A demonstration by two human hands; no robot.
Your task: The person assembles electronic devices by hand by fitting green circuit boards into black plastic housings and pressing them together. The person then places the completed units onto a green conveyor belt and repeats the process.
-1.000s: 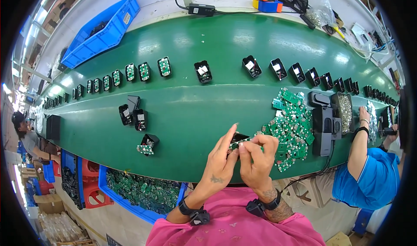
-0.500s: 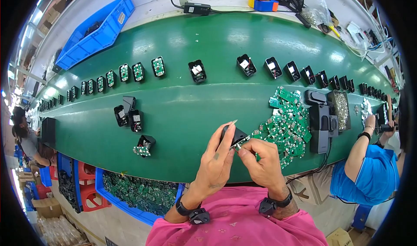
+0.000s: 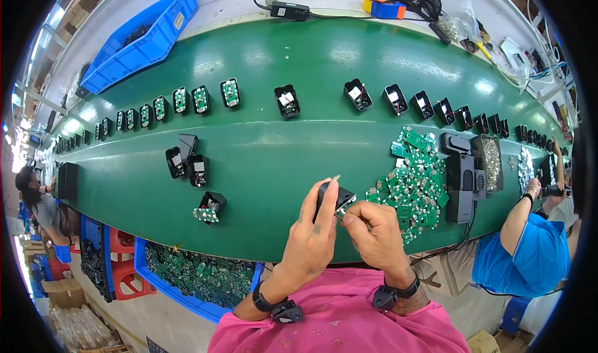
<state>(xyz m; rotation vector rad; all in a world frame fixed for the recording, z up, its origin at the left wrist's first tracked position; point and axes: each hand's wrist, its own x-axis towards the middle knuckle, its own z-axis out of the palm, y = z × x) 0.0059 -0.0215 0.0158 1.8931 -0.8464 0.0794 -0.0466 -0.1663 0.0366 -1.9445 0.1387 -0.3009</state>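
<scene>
Green belt (image 3: 261,166), black housing (image 3: 333,198) in both hands

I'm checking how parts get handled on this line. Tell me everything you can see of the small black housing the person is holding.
The black housing is a small box-shaped shell, plastic by its look, with a dull dark surface. It is held up above the green belt, tilted, near the person's chest. The left hand grips it from the left, fingers wrapped over its side. The right hand pinches at its lower right edge, where something small and pale shows. Its inside is hidden by the fingers.
</scene>
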